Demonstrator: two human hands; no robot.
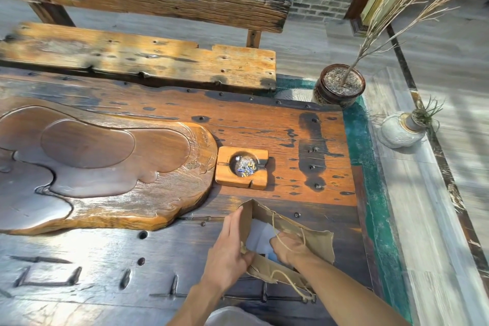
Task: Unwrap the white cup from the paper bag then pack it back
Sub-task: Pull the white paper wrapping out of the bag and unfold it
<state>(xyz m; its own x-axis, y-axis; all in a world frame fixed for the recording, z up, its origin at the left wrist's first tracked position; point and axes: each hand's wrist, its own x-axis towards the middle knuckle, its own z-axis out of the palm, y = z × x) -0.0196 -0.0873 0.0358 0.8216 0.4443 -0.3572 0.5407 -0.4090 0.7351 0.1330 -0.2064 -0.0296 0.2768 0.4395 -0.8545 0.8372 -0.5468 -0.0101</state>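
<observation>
Brown paper bag (318, 239) open on table, white wrapping (260, 237) inside, cup hidden

Two bare forearms with no sleeves showing, bare left hand (228, 254) with no rings, watch or gloves, bare right hand (289, 247) likewise unadorned, short plain fingernails, a patch of light grey clothing (232, 317) at the bottom edge between the arms
</observation>
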